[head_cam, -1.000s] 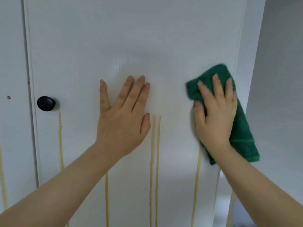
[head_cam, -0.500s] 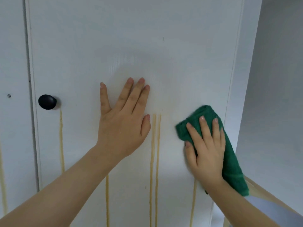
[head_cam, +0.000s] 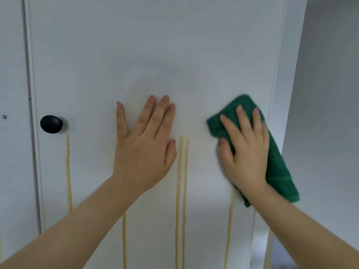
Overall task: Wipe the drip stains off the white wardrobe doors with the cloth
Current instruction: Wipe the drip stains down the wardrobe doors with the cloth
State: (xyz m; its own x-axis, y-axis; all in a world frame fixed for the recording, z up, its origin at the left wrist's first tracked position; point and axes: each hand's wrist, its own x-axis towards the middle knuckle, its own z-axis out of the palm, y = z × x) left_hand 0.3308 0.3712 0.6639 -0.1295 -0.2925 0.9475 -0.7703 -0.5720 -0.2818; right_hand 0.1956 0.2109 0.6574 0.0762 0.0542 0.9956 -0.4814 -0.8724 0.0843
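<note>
A white wardrobe door [head_cam: 155, 55] fills the view. Yellowish drip stains run down it: a double streak [head_cam: 182, 191] in the middle, one below the knob [head_cam: 68, 171], one under my left wrist [head_cam: 124, 239] and one under the cloth [head_cam: 230, 230]. My left hand [head_cam: 143, 148] lies flat on the door with straight, spread fingers. My right hand [head_cam: 246, 152] presses a folded green cloth [head_cam: 279, 171] flat against the door near its right edge, fingers straight on top of it.
A round black knob [head_cam: 51, 124] sits at the door's left edge. A second white door [head_cam: 11, 152] adjoins on the left, with a small screw hole. A plain wall [head_cam: 330, 113] stands to the right of the wardrobe.
My right hand slid the cloth down the door half a second ago and has now come back up. The left hand has stayed flat in place.
</note>
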